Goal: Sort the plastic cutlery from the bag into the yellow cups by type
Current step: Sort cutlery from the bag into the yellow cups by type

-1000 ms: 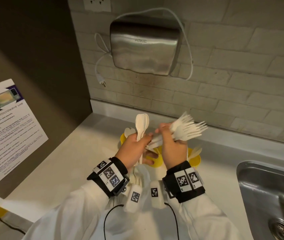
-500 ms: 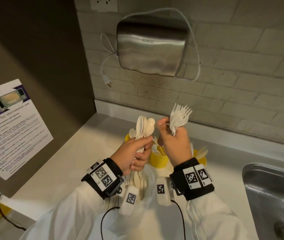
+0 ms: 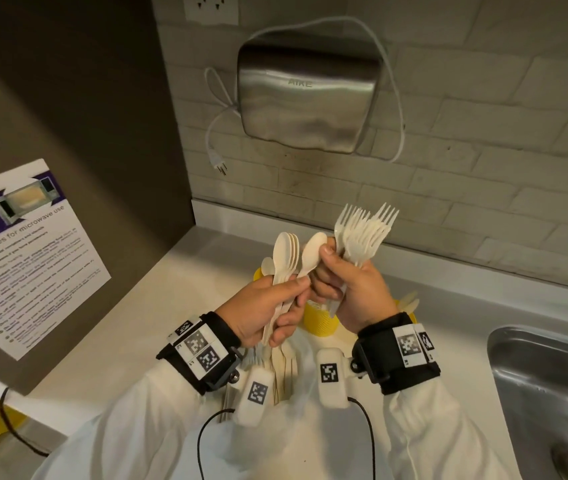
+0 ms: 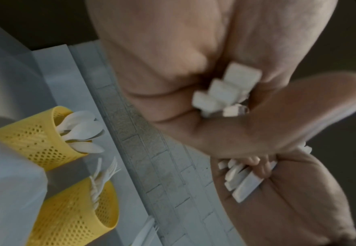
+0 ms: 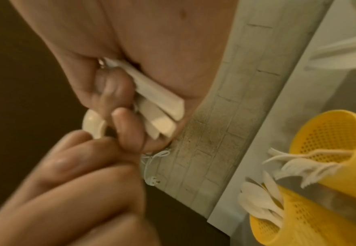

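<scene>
Above the yellow cups (image 3: pixel 319 322) we grip a spoon bundle (image 3: pixel 284 252) in our left hand (image 3: pixel 263 308) and forks (image 3: pixel 362 233) in our right hand (image 3: pixel 358 292), fingers curled tight. The stray spoon (image 3: pixel 312 252) between them should probably join the left bundle before we lower each into its matching cup.

Left hand (image 3: pixel 262 306) grips a bunch of white plastic spoons (image 3: pixel 286 252), bowls up, handles running down through the fist. Right hand (image 3: pixel 358 296) grips a bunch of white forks (image 3: pixel 365 233), tines up and fanned; a single spoon (image 3: pixel 312 252) stands between the 2 hands, which touch at the fingertips. Yellow cups (image 3: pixel 319 320) sit on the counter (image 3: pixel 109 337) behind the hands, mostly hidden. Clear bag (image 3: pixel 296 368) lies below the wrists. Steel sink (image 3: pixel 545 382) at right, hand dryer (image 3: pixel 307 98) on tiled wall, microwave notice (image 3: pixel 23 251) at left.
</scene>
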